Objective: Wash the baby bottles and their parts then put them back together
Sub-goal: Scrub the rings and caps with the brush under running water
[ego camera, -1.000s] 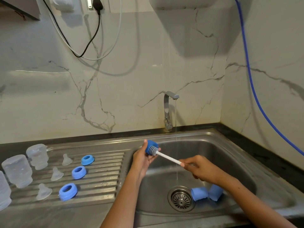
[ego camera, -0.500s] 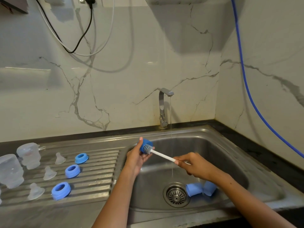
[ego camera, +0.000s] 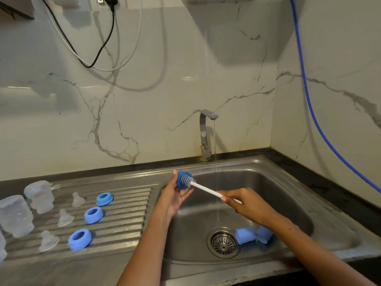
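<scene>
Steel sink: tap running thin, two blue caps by the drain. Draining surface: clear bottles, three teats, three blue rings. Your left hand: fingers grasping a blue cap. Your right hand: fingers grasping the brush, bristles inside that cap.

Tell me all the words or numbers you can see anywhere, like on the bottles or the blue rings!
There are none to read. The clear bottles, blue rings, brush and tap show no words or numbers. The plug at the top is too cut off to tell.
</scene>
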